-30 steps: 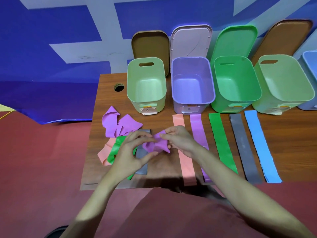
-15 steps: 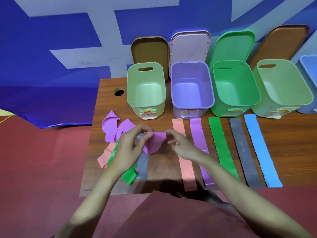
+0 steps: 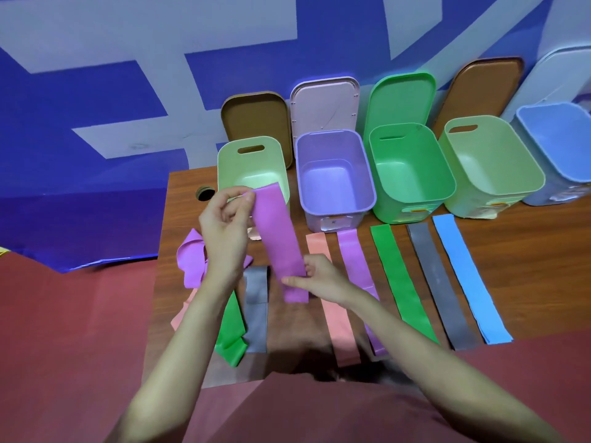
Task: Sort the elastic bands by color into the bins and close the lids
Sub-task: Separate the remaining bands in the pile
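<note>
Wood-grain laminate table [image 3: 527,251], brown, with a round cable hole [image 3: 205,193] near its far left corner; behind it a blue wall with pale grey bands.

Bins, smooth moulded plastic with rounded corners, five in a row along the far edge, all open: pale green bin [image 3: 236,167] with slot handle, lilac bin [image 3: 334,174], bright green bin [image 3: 412,174], second pale green bin [image 3: 492,167], blue bin [image 3: 563,139], partly cut off at the frame's right side.

Lids, flat rounded rectangles propped upright against the wall behind the bins: brown lid [image 3: 256,123], pale pink lid [image 3: 324,103], green lid [image 3: 403,97], second brown lid [image 3: 486,84]; a fifth, pale, shows only in part.

Bands laid flat, thin matte rubber strips, five side by side running from the bins toward the near edge: salmon band [image 3: 332,318], purple flat band [image 3: 353,254], green flat band [image 3: 403,282], grey flat band [image 3: 443,289], blue flat band [image 3: 470,279].

Loose heap at the left edge — crumpled purple piece [image 3: 192,263], salmon piece [image 3: 180,318], green strip [image 3: 230,330], grey strip [image 3: 256,302].

Held purple band [image 3: 279,244]: one, pulled straight above the table in front of the first pale green bin. Left hand [image 3: 224,231] pinches its upper end between thumb and fingers; right hand [image 3: 316,276] pinches its lower end.
</note>
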